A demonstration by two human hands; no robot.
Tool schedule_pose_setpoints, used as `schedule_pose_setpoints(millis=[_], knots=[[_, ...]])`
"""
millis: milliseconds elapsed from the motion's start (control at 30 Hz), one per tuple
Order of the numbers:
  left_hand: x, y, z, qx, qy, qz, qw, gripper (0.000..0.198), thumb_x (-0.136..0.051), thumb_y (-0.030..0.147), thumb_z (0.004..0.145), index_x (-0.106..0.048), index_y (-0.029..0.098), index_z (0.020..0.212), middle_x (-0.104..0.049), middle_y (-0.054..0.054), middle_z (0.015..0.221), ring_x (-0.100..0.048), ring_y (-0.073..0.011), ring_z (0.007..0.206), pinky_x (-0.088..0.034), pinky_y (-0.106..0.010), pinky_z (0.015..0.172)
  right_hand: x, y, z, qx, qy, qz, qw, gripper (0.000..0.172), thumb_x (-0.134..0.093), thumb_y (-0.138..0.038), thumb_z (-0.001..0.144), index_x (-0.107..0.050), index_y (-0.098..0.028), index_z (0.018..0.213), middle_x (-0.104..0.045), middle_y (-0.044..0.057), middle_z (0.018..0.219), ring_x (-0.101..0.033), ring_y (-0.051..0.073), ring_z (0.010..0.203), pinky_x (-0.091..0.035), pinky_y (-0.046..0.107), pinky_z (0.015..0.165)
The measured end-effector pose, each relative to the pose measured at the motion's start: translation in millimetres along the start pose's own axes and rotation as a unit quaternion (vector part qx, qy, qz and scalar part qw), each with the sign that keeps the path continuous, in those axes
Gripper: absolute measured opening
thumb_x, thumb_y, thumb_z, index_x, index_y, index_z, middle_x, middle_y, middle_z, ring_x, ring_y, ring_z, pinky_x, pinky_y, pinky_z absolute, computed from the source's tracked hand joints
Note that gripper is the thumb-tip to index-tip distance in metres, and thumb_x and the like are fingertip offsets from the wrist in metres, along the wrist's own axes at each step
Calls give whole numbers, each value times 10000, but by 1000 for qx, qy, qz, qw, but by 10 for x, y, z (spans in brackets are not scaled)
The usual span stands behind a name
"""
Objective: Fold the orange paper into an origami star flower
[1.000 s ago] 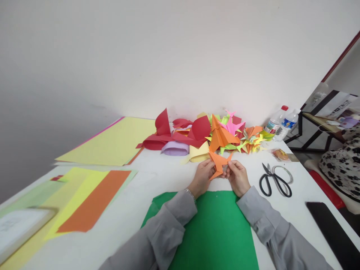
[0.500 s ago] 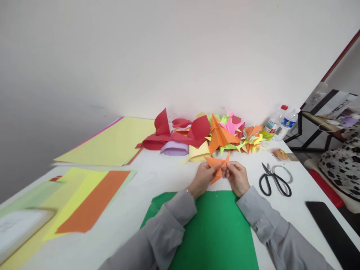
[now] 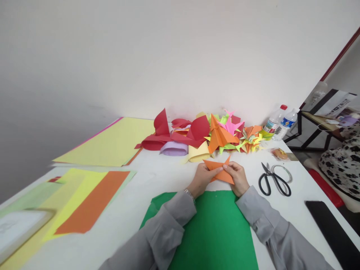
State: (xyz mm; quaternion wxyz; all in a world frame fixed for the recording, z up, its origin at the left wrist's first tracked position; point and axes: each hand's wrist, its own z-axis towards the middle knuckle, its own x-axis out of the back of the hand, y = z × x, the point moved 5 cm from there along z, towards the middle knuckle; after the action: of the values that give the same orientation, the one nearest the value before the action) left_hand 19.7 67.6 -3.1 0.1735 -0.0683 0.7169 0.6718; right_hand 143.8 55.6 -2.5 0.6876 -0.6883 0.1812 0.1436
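Between my two hands is a piece of folded orange paper (image 3: 222,174) with pointed corners, held just above the far edge of a green sheet (image 3: 216,228). My left hand (image 3: 203,177) pinches it from the left, thumb lying across its face. On the other side, my right hand (image 3: 237,178) grips it with the thumb pressed near the middle. The fingers behind the paper are hidden. Straight beyond my hands stands a pile of folded paper shapes, among them a large orange folded piece (image 3: 219,135) and a pale yellow paper ring (image 3: 199,151).
Black-handled scissors (image 3: 274,180) lie to the right beside a clear ring of tape or wire. A black flat bar (image 3: 329,228) rests near the right edge. Two bottles (image 3: 286,123) stand at the back. Coloured sheets (image 3: 95,200) cover the left side. A person in patterned clothing (image 3: 341,165) sits at right.
The orange paper's right-hand flap now spreads flat toward the lower right, under my right thumb. My right hand has shifted slightly left, closer to my left hand.
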Motion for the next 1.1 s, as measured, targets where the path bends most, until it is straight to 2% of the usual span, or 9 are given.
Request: schedule_pose_setpoints(millis=[133, 233, 333, 500, 633, 733, 833, 933, 1100], knots=[[-20, 47, 2, -21, -19, -19, 999, 277, -770, 311, 610, -730, 113, 799, -714, -65, 792, -639, -193, 751, -506, -329, 747, 30, -6, 12, 4, 42, 44, 998, 202, -800, -290, 596, -640, -171, 623, -659, -28, 604, -584, 121, 572, -475, 241, 570], [-10, 99, -3, -24, 0, -84, 996, 315, -764, 327, 619, -719, 110, 842, -709, -83, 860, -642, -210, 812, -520, -361, 772, 70, 2, 32, -21, 70, 92, 993, 207, -791, -301, 620, -635, -173, 665, -677, -15, 663, -604, 123, 608, -493, 234, 565], [-9, 106, -14, -13, 19, -135, 991, 337, -793, 310, 577, -708, 104, 830, -701, -96, 877, -645, -216, 808, -543, -367, 721, 97, 7, 53, -46, 70, 128, 988, 196, -769, -312, 659, -626, -183, 696, -688, -7, 718, -618, 122, 637, -500, 222, 546], [-92, -1, -48, 7, 6, -100, 995, 365, -831, 247, 515, -715, 93, 825, -715, -91, 787, -638, -176, 704, -530, -332, 701, 85, -13, 54, -39, 47, 149, 987, 188, -765, -315, 666, -642, -177, 705, -694, 2, 727, -621, 110, 620, -513, 204, 552], [-97, -38, -65, 1, 33, -75, 997, 302, -805, 284, 555, -712, 85, 762, -706, -80, 747, -620, -169, 659, -522, -332, 667, 65, -4, 33, -37, 56, 120, 990, 197, -783, -305, 641, -640, -174, 676, -691, 9, 685, -620, 130, 604, -522, 237, 555], [-99, -7, -52, 10, 19, -130, 991, 219, -761, 294, 614, -684, 93, 654, -687, -81, 694, -624, -180, 668, -516, -336, 672, 47, -8, 33, -10, 41, 103, 994, 200, -800, -257, 607, -625, -172, 654, -678, 0, 663, -616, 138, 609, -517, 261, 585], [-96, 40, -35, 17, 7, -180, 983, 178, -743, 272, 625, -651, 119, 619, -669, -59, 667, -628, -177, 686, -510, -319, 686, 30, 7, 28, 11, 13, 63, 998, 218, -808, -233, 586, -605, -172, 638, -637, -23, 572, -570, 117, 529, -473, 251, 542], [-98, 65, -32, 17, 2, -185, 983, 204, -733, 292, 638, -615, 135, 585, -636, -38, 598, -620, -177, 649, -503, -303, 634, 25, 18, 1, 27, 10, -15, 999, 236, -808, -243, 585, -586, -174, 623, -590, -45, 471, -507, 94, 443, -416, 233, 495], [-48, 40, -28, 33, 25, -146, 988, 241, -765, 313, 608, -643, 107, 626, -628, -37, 561, -595, -162, 575, -466, -278, 556, -33, -20, -43, 48, -9, -99, 994, 243, -792, -299, 608, -583, -176, 587, -593, -37, 458, -506, 101, 437, -401, 234, 486]])
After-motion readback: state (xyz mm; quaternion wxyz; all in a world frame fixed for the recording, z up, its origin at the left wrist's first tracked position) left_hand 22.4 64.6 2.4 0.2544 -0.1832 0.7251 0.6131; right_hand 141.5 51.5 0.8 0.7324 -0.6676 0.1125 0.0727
